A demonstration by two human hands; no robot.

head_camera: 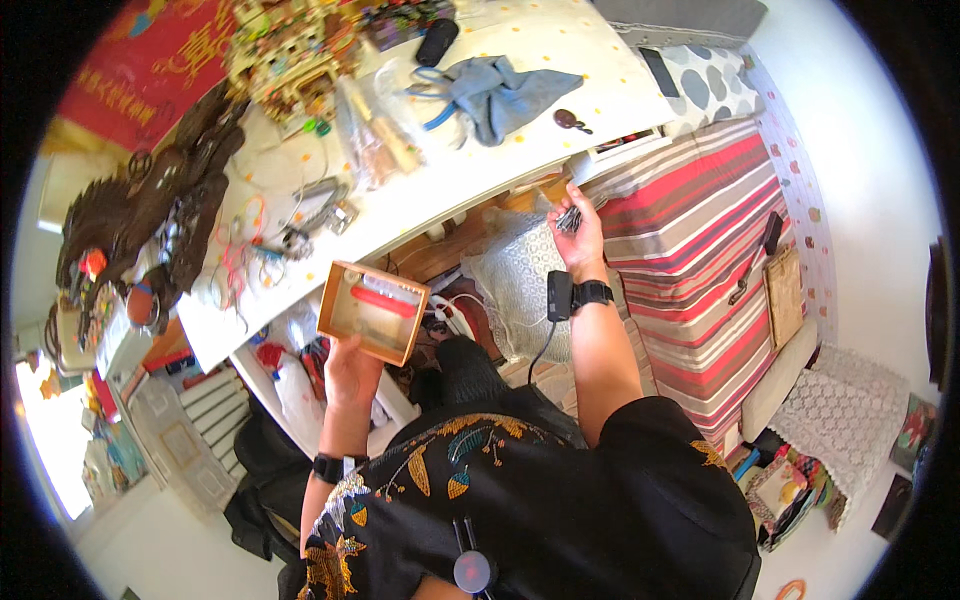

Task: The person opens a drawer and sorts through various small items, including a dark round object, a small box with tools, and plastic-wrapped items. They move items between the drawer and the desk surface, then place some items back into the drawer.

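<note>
An open wooden box (409, 346) is held from below by my left hand (351, 373), in front of the white table's edge. Inside the box lie a red object (384, 301) and a clear plastic item beside it. My right hand (583, 229), raised near the table's front corner, is curled around a bunch of small dark metal pieces (568, 220) that cannot be told apart. A blue-grey cloth bundle (487, 94) and a small dark red-brown object (566, 118) lie on the table.
The white table (397, 240) carries a carved dark wood piece (135, 217), tangled cords (244, 262), plastic-bagged items and an ornate model building (289, 67). A shelf with bags is below left. A bed with a striped cover (690, 247) stands right; a lace-covered cushion (525, 277) lies below my right hand.
</note>
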